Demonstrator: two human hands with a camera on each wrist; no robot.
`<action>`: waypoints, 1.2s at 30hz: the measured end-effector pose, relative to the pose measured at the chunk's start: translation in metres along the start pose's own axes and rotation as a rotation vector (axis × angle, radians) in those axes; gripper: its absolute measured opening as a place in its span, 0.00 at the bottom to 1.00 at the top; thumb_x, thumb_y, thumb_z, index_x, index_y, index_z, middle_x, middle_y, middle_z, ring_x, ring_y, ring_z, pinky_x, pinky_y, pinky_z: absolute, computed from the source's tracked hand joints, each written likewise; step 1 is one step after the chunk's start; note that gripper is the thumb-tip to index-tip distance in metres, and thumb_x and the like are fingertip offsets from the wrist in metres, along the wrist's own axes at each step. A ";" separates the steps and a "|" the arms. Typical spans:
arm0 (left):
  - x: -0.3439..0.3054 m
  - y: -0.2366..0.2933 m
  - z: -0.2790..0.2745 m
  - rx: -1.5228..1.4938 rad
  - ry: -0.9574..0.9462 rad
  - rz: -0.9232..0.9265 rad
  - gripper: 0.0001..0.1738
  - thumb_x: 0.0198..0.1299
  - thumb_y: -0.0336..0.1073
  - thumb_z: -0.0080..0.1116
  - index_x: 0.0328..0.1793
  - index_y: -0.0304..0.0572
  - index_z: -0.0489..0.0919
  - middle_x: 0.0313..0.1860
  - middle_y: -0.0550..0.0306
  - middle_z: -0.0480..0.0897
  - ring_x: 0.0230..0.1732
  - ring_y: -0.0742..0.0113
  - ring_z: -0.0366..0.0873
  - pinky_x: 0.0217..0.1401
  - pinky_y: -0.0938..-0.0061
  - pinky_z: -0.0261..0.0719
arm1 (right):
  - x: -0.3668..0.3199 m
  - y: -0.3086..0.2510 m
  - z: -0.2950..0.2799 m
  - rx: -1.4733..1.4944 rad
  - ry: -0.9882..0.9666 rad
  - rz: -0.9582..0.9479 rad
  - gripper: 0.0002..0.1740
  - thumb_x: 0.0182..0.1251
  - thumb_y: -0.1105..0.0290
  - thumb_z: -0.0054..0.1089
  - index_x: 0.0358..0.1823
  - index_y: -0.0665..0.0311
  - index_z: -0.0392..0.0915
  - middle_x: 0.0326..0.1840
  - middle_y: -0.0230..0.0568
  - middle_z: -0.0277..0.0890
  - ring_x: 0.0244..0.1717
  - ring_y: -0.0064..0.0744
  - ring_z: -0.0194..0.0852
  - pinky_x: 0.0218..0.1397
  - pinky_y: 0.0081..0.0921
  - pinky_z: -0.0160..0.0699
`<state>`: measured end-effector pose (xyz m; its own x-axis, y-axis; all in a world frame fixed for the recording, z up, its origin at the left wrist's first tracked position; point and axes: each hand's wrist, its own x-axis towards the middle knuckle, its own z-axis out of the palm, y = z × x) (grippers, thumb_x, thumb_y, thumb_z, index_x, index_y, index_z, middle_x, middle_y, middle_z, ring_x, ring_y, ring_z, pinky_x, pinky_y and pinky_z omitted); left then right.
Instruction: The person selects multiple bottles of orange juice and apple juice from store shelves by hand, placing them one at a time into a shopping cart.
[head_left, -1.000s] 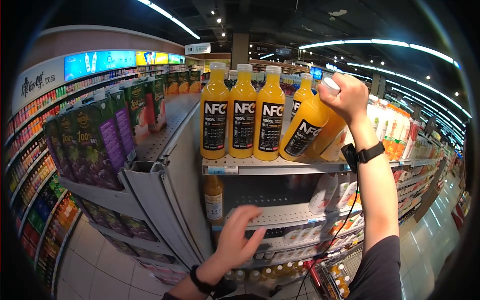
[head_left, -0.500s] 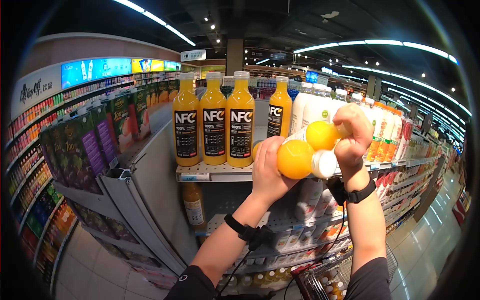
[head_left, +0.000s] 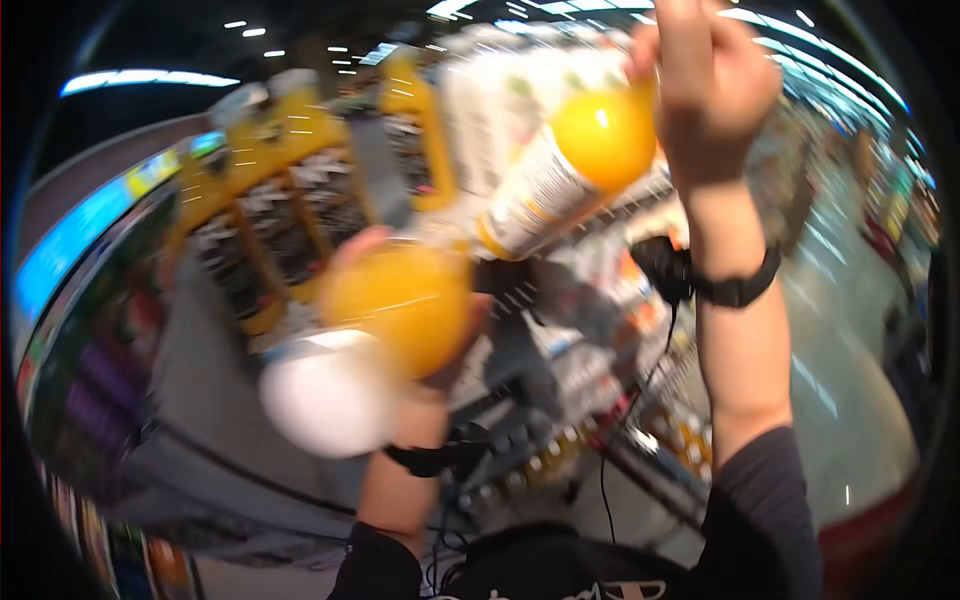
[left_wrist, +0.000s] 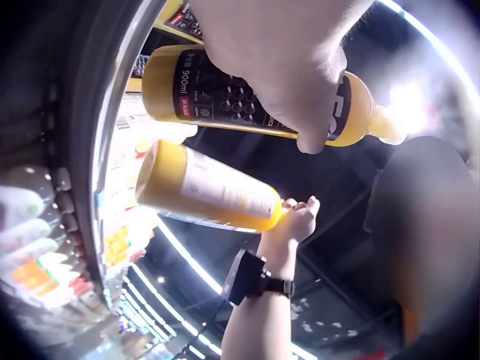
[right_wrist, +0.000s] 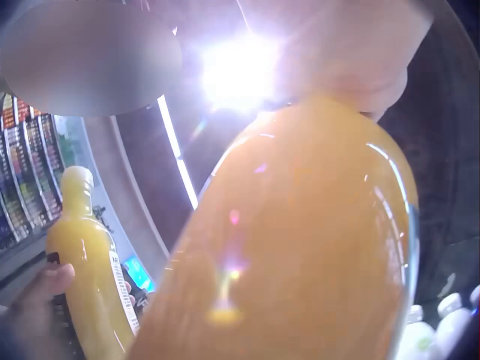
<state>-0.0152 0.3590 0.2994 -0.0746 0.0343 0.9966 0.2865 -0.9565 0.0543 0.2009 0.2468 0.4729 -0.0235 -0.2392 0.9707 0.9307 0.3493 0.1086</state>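
My left hand (left_wrist: 281,64) grips an orange juice bottle (head_left: 410,300) round its black-labelled body. In the head view this bottle tips toward me, its white cap (head_left: 330,395) large and blurred. My right hand (head_left: 715,100) holds a second juice bottle (head_left: 570,165) by its neck end. That bottle slants, base down to the left, and carries a white label; its cap is hidden by the fingers. The two bottles are apart. Seen from the right wrist, the left bottle (right_wrist: 90,262) stands nearly upright with fingers round its side.
More black-labelled orange juice bottles (head_left: 320,160) stand on the shelf behind my left hand. White bottles (head_left: 490,110) line the shelf further right. Below, a trolley (head_left: 650,470) holds several bottles. A cable (head_left: 660,350) hangs from my right wrist. The aisle floor (head_left: 830,350) runs along the right.
My left hand, at first holding nothing, took the black-labelled bottle. Both bottles came off the shelf, and the hands have since drawn apart. The head view has turned and tilted.
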 end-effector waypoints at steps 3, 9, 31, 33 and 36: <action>-0.022 0.019 -0.001 -0.205 -0.023 -0.199 0.57 0.56 0.76 0.64 0.73 0.32 0.65 0.68 0.43 0.68 0.69 0.48 0.67 0.73 0.55 0.65 | 0.017 -0.007 -0.075 0.205 -0.257 0.295 0.25 0.79 0.57 0.55 0.22 0.63 0.77 0.21 0.33 0.76 0.23 0.27 0.73 0.32 0.26 0.72; -0.067 0.029 -0.030 -0.396 -0.090 -0.312 0.59 0.53 0.72 0.68 0.76 0.32 0.62 0.68 0.41 0.66 0.70 0.46 0.67 0.71 0.52 0.70 | -0.030 -0.041 -0.193 -0.204 -0.611 0.511 0.27 0.80 0.63 0.57 0.16 0.62 0.69 0.13 0.25 0.65 0.16 0.16 0.64 0.21 0.19 0.56; -0.206 0.151 0.020 -0.434 -0.511 -0.851 0.60 0.53 0.61 0.77 0.80 0.34 0.57 0.71 0.39 0.67 0.73 0.45 0.66 0.74 0.49 0.70 | -0.383 0.179 -0.511 -0.817 -2.275 0.687 0.21 0.60 0.48 0.74 0.34 0.61 0.89 0.34 0.40 0.88 0.43 0.43 0.89 0.46 0.38 0.85; -0.205 0.161 0.022 -0.390 -0.525 -0.857 0.60 0.53 0.62 0.77 0.81 0.35 0.57 0.72 0.39 0.66 0.74 0.45 0.66 0.74 0.48 0.69 | -0.428 0.191 -0.523 -0.831 -2.357 0.632 0.17 0.62 0.52 0.73 0.36 0.59 0.90 0.37 0.38 0.89 0.45 0.41 0.89 0.46 0.34 0.84; -0.205 0.172 0.021 -0.339 -0.555 -0.845 0.60 0.53 0.62 0.77 0.81 0.36 0.57 0.72 0.40 0.65 0.74 0.46 0.65 0.75 0.49 0.68 | -0.494 0.189 -0.556 -0.963 -2.329 0.547 0.20 0.55 0.48 0.77 0.34 0.58 0.89 0.36 0.37 0.88 0.41 0.40 0.88 0.45 0.31 0.85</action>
<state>0.0694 0.1935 0.1061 0.3457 0.7696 0.5368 0.0582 -0.5885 0.8064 0.5910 -0.0724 -0.1052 0.5761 0.7017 -0.4191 0.8036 -0.3926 0.4473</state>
